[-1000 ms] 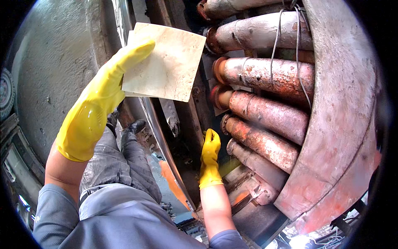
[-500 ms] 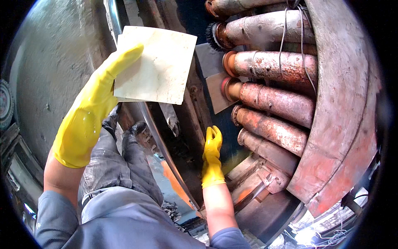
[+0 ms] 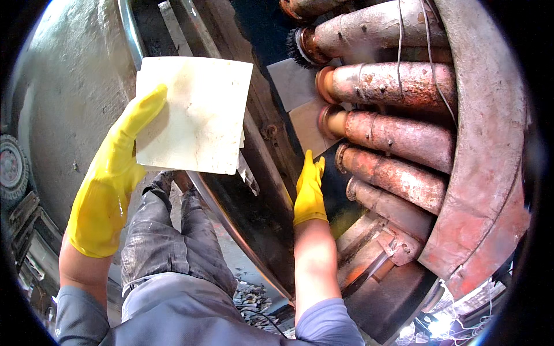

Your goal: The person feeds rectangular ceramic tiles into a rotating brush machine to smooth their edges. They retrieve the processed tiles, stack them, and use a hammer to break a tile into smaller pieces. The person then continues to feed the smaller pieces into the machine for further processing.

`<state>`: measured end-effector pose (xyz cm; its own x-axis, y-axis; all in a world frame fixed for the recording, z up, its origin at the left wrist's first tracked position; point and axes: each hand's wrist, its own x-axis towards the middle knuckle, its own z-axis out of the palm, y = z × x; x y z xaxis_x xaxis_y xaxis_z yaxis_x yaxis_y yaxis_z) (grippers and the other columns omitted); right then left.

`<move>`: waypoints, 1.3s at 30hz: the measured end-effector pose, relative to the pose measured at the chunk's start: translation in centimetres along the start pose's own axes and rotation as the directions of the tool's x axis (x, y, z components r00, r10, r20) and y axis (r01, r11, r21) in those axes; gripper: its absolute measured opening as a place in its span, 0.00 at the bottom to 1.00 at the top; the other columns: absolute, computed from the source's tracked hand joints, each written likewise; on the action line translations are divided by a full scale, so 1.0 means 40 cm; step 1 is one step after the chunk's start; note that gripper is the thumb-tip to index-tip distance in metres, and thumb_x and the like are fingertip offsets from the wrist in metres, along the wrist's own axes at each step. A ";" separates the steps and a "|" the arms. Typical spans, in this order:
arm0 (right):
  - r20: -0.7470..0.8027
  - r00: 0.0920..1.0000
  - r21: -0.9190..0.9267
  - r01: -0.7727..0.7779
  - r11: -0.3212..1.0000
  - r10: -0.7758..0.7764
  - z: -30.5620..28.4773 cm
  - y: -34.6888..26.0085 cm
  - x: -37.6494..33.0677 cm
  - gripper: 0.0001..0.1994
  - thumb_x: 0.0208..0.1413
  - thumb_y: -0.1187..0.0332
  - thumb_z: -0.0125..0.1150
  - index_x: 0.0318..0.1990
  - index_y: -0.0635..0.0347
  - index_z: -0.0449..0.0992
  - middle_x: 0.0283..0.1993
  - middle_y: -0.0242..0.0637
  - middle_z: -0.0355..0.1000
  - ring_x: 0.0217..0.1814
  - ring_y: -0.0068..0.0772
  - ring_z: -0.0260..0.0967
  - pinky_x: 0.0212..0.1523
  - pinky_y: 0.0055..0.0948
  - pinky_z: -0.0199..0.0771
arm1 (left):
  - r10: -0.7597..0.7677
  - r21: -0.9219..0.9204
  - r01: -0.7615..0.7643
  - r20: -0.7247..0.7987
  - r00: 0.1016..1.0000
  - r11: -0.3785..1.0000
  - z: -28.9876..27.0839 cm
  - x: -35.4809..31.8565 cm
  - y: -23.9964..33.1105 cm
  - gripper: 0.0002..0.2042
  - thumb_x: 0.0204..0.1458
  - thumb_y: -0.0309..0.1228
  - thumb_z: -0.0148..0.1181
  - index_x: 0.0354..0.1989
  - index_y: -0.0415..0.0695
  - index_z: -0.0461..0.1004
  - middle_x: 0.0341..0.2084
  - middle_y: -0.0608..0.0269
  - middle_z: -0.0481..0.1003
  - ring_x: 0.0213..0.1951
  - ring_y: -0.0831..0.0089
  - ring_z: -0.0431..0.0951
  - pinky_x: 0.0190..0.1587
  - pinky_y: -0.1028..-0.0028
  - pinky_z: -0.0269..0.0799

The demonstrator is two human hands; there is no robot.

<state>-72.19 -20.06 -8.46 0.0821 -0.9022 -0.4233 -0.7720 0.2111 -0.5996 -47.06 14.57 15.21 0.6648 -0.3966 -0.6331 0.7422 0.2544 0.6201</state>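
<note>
My left hand (image 3: pixel 109 179), in a yellow rubber glove, is closed on a square cream tile (image 3: pixel 196 115), with the thumb lying across its face. The edge of at least one more tile peeks out behind it at the lower right. My right hand (image 3: pixel 310 187), gloved in the same yellow, reaches over the dark machine bed (image 3: pixel 332 216). Its fingers are stretched out and apart, with nothing seen in them. Just beyond the fingertips a tan tile (image 3: pixel 306 124) lies on the bed, and a greyish tile (image 3: pixel 288 81) lies past it.
Several rusty, reddish cylinders (image 3: pixel 398 135) stand in a row at the right, one with a black bristle brush (image 3: pixel 300 49) at its end. A broad curved housing (image 3: pixel 490 144) bounds them. The machine's metal rail (image 3: pixel 228 222) runs beside my legs. A wheel (image 3: pixel 12 167) shows at far left.
In the picture, the held tiles have shifted left and down. My right hand has moved farther over the bed toward the tan tile, its fingers now straighter.
</note>
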 end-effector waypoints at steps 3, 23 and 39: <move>-0.041 0.994 -0.035 -0.102 0.994 0.101 0.036 -0.079 -0.072 0.39 0.63 0.53 0.64 0.75 0.61 0.55 0.76 0.53 0.58 0.74 0.52 0.61 0.72 0.43 0.60 | 0.006 0.099 -0.002 -0.040 0.999 0.995 -0.066 -0.005 -0.013 0.38 0.54 0.52 0.69 0.66 0.38 0.67 0.53 0.47 0.78 0.51 0.60 0.84 0.54 0.60 0.82; -0.018 0.979 0.601 -0.153 0.785 0.205 0.046 0.081 -0.100 0.31 0.61 0.45 0.65 0.56 0.67 0.75 0.54 0.47 0.78 0.52 0.44 0.78 0.53 0.40 0.78 | 0.237 0.121 -0.241 0.049 0.970 0.963 -0.331 -0.105 -0.079 0.42 0.52 0.56 0.68 0.66 0.35 0.65 0.52 0.42 0.78 0.48 0.58 0.85 0.49 0.61 0.85; 0.266 0.963 0.770 -0.192 0.609 -0.033 -0.119 -0.057 -0.482 0.15 0.63 0.60 0.67 0.53 0.53 0.77 0.49 0.33 0.78 0.47 0.29 0.77 0.38 0.28 0.77 | 0.013 -0.066 -0.010 0.048 0.999 0.998 -0.316 -0.177 -0.027 0.38 0.55 0.52 0.69 0.66 0.37 0.66 0.54 0.47 0.78 0.51 0.61 0.83 0.55 0.60 0.81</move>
<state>-75.03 -4.94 4.31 0.2720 -0.7760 -0.5690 -0.0007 0.5912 -0.8066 -51.49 28.24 13.15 0.6694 -0.4349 -0.6023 0.7398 0.3161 0.5939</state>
